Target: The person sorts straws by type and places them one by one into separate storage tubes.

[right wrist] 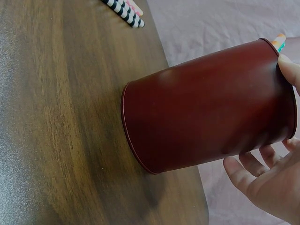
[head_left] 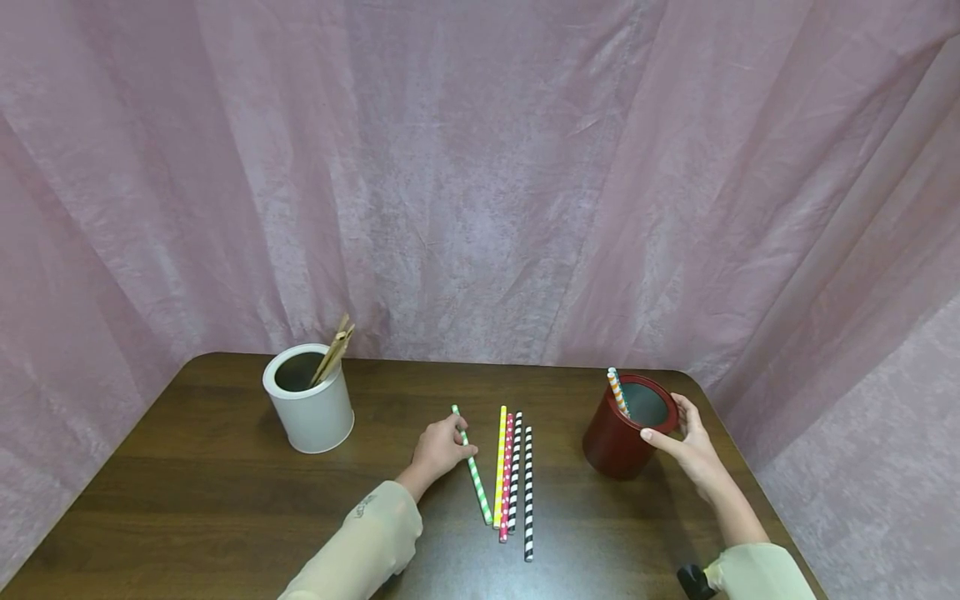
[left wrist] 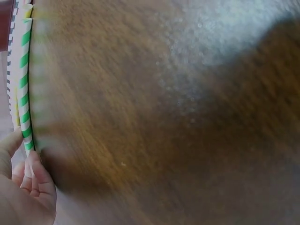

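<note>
My left hand (head_left: 441, 450) pinches a green-and-white striped paper straw (head_left: 478, 483) near its far end, thumb on one side and fingers on the other. In the left wrist view this straw (left wrist: 24, 79) stretches along the tabletop from the fingertips. Just right of it lie a yellow straw (head_left: 500, 462), a pink dotted straw (head_left: 506, 483) and two black-and-white striped straws (head_left: 528, 500), roughly side by side. At the right, my right hand (head_left: 693, 442) grips a dark red cylindrical container (head_left: 618, 442) round its upper side, thumb at the rim. An orange-striped straw (head_left: 617, 392) and a teal-marked one lean inside it.
A white cylindrical container (head_left: 315, 421) with several light wooden sticks (head_left: 333, 354) stands at the back left of the brown wooden table (head_left: 187, 483). Behind the table hangs a pink curtain (head_left: 480, 183).
</note>
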A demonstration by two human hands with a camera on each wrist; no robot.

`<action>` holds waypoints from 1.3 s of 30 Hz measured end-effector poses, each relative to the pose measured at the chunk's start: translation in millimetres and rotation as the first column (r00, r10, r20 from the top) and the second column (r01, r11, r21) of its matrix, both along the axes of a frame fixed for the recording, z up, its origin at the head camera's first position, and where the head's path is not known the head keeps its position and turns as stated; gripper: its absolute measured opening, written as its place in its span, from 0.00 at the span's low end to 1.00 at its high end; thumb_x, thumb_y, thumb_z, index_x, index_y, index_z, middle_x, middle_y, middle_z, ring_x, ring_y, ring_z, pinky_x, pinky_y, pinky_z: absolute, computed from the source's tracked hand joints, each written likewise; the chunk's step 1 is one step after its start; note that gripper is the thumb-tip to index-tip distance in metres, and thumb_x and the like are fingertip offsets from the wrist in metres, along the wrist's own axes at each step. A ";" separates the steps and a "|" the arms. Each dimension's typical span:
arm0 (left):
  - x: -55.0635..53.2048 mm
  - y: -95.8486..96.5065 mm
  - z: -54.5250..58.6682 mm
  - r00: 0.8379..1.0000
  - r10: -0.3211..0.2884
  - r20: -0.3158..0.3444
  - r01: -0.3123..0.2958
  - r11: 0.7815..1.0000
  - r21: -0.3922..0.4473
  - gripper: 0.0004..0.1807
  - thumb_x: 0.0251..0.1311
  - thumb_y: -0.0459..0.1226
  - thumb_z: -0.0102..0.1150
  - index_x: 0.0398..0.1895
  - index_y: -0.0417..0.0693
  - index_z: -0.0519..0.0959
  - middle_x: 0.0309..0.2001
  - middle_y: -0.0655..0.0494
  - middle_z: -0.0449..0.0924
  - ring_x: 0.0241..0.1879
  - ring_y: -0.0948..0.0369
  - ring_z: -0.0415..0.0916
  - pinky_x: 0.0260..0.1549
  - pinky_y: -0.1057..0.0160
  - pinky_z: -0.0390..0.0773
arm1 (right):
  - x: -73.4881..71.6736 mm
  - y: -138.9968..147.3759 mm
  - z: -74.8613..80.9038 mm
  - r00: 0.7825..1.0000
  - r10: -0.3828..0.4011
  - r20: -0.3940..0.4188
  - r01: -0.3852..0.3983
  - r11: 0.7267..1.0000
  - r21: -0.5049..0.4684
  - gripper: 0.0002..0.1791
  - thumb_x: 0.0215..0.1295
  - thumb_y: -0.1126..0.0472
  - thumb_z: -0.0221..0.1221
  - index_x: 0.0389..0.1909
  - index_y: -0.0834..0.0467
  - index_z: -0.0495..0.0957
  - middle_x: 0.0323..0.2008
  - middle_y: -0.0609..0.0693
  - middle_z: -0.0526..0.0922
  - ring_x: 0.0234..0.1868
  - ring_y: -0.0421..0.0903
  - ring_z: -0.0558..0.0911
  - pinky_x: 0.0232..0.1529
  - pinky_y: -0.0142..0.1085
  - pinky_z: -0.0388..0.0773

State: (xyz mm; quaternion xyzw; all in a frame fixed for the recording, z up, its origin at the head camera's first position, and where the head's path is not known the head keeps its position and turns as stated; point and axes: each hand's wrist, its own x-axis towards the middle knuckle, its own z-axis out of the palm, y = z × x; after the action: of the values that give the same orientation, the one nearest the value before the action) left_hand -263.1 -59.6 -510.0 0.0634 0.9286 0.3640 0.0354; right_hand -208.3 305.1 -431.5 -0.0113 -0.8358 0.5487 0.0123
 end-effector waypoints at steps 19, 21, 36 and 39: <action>2.6 1.6 2.9 0.997 0.047 -0.055 -0.050 0.997 -0.060 0.17 0.39 0.38 0.65 0.36 0.47 0.74 0.21 0.60 0.77 0.20 0.64 0.71 0.16 0.66 0.67 | -0.9 0.3 -0.1 1.000 -0.001 0.005 0.001 1.000 0.000 0.49 0.54 0.58 0.59 0.66 0.61 0.34 0.66 0.64 0.44 0.66 0.63 0.44 0.59 0.62 0.46; 2.5 1.6 2.6 0.996 0.059 -0.068 -0.063 0.996 -0.067 0.17 0.38 0.37 0.64 0.35 0.47 0.74 0.21 0.60 0.77 0.21 0.63 0.72 0.17 0.65 0.67 | -1.1 0.2 -0.1 1.000 0.001 0.004 -0.001 1.000 -0.001 0.49 0.54 0.59 0.59 0.66 0.61 0.34 0.66 0.64 0.44 0.66 0.63 0.45 0.59 0.62 0.47; -0.3 1.6 -0.8 0.994 0.101 -0.036 -0.102 0.995 -0.023 0.17 0.40 0.37 0.63 0.37 0.46 0.74 0.21 0.60 0.77 0.20 0.65 0.71 0.19 0.66 0.69 | -0.4 -1.0 -1.2 1.000 -0.007 -0.017 0.007 1.000 -0.013 0.49 0.54 0.58 0.60 0.66 0.60 0.35 0.66 0.64 0.45 0.66 0.63 0.45 0.58 0.63 0.47; -2.1 2.3 1.6 0.996 0.091 -0.002 -0.091 0.996 -0.007 0.18 0.42 0.38 0.62 0.39 0.45 0.74 0.23 0.59 0.78 0.21 0.65 0.73 0.20 0.65 0.70 | 1.1 -1.8 -0.3 1.000 -0.009 -0.019 0.009 1.000 -0.012 0.49 0.53 0.57 0.60 0.66 0.60 0.36 0.65 0.64 0.46 0.65 0.62 0.46 0.57 0.62 0.47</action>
State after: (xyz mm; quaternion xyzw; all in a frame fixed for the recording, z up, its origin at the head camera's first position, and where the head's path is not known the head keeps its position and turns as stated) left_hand -265.2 -57.3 -508.4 0.0213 0.9318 0.3620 0.0183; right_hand -207.1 303.2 -431.8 -0.0099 -0.8322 0.5539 0.0228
